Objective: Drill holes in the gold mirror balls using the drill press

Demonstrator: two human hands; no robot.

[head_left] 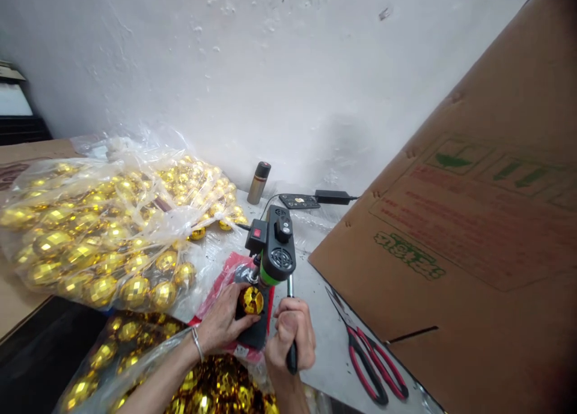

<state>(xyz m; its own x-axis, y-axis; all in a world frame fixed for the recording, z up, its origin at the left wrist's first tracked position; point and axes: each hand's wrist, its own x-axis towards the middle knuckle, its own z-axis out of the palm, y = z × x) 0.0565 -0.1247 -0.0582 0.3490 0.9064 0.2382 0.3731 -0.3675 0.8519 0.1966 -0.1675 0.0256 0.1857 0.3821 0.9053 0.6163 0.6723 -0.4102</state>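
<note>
A gold faceted ball point(253, 300) is held by my left hand point(224, 319), its thumb and fingers closed round the ball's left side. Directly above the ball stands a small black drill press point(279, 246) with a green band and a red switch. My right hand point(291, 336) is wrapped round the black-ended lever point(292, 359) on the press's right side. Beneath the press lies a red cloth or sheet point(233, 270). The drill tip is hidden behind the press head and ball.
Clear bags of gold balls point(103, 240) cover the left side, with loose gold balls point(216, 384) at the front. Red-handled scissors point(367, 357) lie right, beside a large cardboard box point(451, 222). A bottle point(258, 184) and a black power adapter point(332, 197) sit near the wall.
</note>
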